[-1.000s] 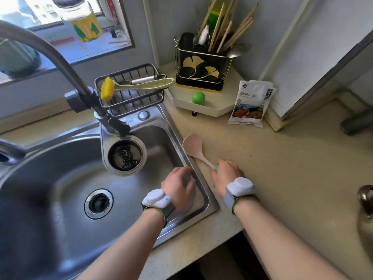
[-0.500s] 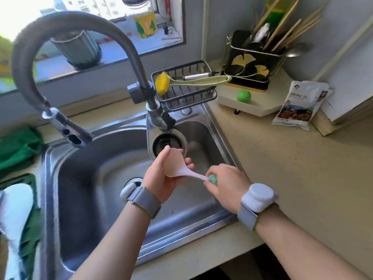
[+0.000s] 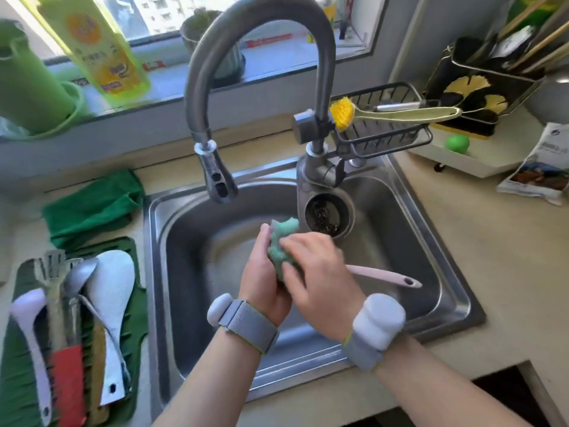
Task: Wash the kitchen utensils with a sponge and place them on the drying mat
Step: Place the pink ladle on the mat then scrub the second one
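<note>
Over the steel sink (image 3: 431,241), both hands now meeting at mid-basin. Left of the sink, on the table, a green drying mat (image 3: 135,303) already loaded with washed utensils (image 3: 77,303). Half a second ago, only a bare pink spoon passed between the hands; now a green sponge (image 3: 281,241) wrapped over its bowl, so scrubbing looks begun and the mat comes later. Left hand (image 3: 261,282) grip curled round sponge and spoon bowl; right hand (image 3: 320,272) grip pressing the sponge, exact hold hidden. Pink spoon (image 3: 385,277) handle jutting past the right hand, toward the sink's right wall.
</note>
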`<action>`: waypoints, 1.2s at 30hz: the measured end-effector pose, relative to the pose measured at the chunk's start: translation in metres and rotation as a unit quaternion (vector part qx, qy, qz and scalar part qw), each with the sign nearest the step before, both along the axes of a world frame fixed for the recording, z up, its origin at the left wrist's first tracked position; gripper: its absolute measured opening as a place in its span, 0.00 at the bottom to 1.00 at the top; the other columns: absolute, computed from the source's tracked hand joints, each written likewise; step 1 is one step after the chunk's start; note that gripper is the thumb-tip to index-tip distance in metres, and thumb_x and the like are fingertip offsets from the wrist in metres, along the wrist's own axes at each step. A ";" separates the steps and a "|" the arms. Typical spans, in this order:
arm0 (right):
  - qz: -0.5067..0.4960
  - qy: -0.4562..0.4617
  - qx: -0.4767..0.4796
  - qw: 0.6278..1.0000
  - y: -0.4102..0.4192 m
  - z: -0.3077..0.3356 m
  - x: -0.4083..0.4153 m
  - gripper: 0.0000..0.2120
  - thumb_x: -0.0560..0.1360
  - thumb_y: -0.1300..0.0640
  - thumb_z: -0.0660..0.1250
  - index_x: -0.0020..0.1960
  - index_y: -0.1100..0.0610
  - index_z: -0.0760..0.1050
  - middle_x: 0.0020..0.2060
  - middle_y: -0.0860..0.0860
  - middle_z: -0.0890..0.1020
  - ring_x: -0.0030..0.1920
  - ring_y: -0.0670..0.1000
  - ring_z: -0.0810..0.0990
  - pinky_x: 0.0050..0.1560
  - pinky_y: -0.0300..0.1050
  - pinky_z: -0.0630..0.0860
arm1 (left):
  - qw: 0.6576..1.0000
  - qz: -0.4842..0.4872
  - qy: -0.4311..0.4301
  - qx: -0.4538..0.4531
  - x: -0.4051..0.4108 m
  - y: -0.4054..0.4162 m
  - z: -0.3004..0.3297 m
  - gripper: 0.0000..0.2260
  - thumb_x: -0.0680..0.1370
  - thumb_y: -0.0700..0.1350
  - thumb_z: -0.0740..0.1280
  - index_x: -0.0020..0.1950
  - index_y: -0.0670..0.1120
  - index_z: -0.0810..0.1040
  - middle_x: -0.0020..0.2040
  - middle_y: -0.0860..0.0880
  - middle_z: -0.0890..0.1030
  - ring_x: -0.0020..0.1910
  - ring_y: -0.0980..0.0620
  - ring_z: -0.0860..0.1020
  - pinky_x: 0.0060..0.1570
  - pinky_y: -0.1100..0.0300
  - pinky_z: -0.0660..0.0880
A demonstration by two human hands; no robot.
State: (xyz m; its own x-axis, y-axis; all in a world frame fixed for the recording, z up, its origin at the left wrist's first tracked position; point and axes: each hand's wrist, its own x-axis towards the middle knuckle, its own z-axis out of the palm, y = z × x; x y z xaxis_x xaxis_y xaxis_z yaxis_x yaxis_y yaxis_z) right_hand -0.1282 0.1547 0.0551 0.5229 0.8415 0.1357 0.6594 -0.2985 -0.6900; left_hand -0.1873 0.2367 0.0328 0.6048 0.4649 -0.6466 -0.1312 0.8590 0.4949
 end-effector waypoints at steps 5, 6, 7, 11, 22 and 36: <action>0.055 -0.230 -0.052 0.970 0.003 -0.026 -0.004 0.12 0.75 0.55 0.63 0.57 0.51 0.75 0.53 0.50 0.77 0.48 0.57 0.73 0.45 0.51 0.72 | 0.999 0.015 0.040 0.005 -0.014 0.007 -0.010 0.18 0.78 0.57 0.62 0.57 0.45 0.78 0.57 0.40 0.78 0.57 0.44 0.77 0.54 0.53 0.73; 0.047 -0.254 -0.050 0.965 0.008 -0.028 -0.003 0.10 0.74 0.57 0.65 0.55 0.53 0.75 0.49 0.51 0.78 0.46 0.57 0.73 0.43 0.52 0.73 | 0.999 0.013 0.039 0.023 -0.014 0.007 -0.008 0.17 0.78 0.57 0.62 0.55 0.46 0.80 0.53 0.43 0.80 0.53 0.45 0.78 0.47 0.54 0.74; 0.034 -0.269 -0.046 0.961 0.013 -0.030 -0.003 0.08 0.73 0.59 0.66 0.52 0.55 0.76 0.45 0.53 0.78 0.43 0.57 0.74 0.41 0.52 0.73 | 0.998 0.007 0.040 0.040 -0.013 0.006 -0.007 0.16 0.78 0.56 0.62 0.52 0.46 0.82 0.48 0.45 0.82 0.48 0.47 0.79 0.42 0.56 0.74; -0.066 -0.092 -0.148 0.982 0.033 -0.007 -0.012 0.04 0.75 0.57 0.63 0.46 0.57 0.76 0.40 0.55 0.79 0.41 0.60 0.78 0.41 0.51 0.74 | 0.993 0.023 0.057 0.100 -0.012 0.001 -0.004 0.14 0.80 0.52 0.62 0.48 0.45 0.82 0.45 0.44 0.82 0.47 0.48 0.79 0.50 0.54 0.75; -0.028 0.234 0.024 0.971 0.035 -0.012 -0.010 0.13 0.72 0.60 0.66 0.57 0.53 0.77 0.48 0.49 0.83 0.47 0.50 0.79 0.50 0.43 0.75 | 0.993 0.081 0.024 0.078 -0.013 0.004 0.000 0.19 0.79 0.57 0.60 0.50 0.44 0.82 0.48 0.43 0.82 0.49 0.46 0.80 0.55 0.54 0.75; 0.025 0.283 -0.058 0.957 0.035 -0.026 0.000 0.11 0.74 0.49 0.63 0.44 0.56 0.79 0.35 0.49 0.82 0.37 0.51 0.80 0.40 0.48 0.75 | 0.978 0.127 0.086 0.138 -0.009 -0.007 -0.001 0.13 0.80 0.53 0.60 0.50 0.46 0.79 0.49 0.41 0.80 0.48 0.45 0.78 0.57 0.48 0.74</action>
